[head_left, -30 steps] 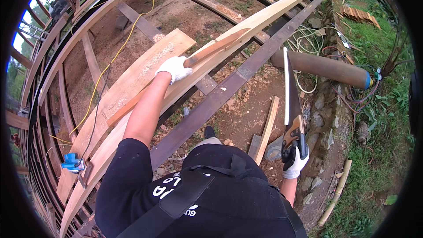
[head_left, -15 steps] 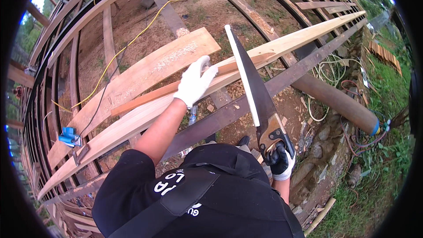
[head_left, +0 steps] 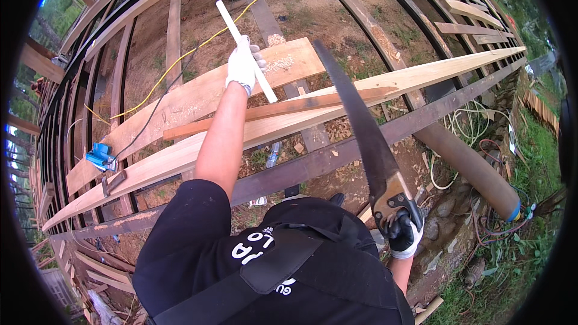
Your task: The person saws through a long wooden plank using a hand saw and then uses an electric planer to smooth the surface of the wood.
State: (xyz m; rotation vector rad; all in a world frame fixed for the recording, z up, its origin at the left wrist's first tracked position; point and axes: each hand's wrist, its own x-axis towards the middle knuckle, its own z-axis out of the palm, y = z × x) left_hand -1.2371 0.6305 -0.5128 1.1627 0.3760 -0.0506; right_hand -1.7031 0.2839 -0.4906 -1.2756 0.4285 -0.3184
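Observation:
My right hand (head_left: 404,233), in a white glove with dark palm, is closed round the wooden handle of a handsaw (head_left: 354,103). The dark blade points up and away, its toothed edge bare on the left side. My left hand (head_left: 242,67), in a white glove, grips a long white blade guard (head_left: 229,19) over a wide board (head_left: 208,93) strewn with shavings. Nearer to me lies a narrow brown wood strip (head_left: 265,112) on a long pale beam (head_left: 171,159). The blade tip is over the beam's far side, apart from the guard.
A blue power tool (head_left: 99,157) sits at the left end of the board, with a dark cord. A yellow cable (head_left: 208,39) crosses beyond it. A dark rail (head_left: 313,157) runs below the beam. At right lie a thick brown pipe (head_left: 469,165) and loose hoses (head_left: 463,117).
The white guard has come off the saw's toothed edge and moved left in my left hand, which was empty-looking near the brown strip. The saw has shifted slightly down and right.

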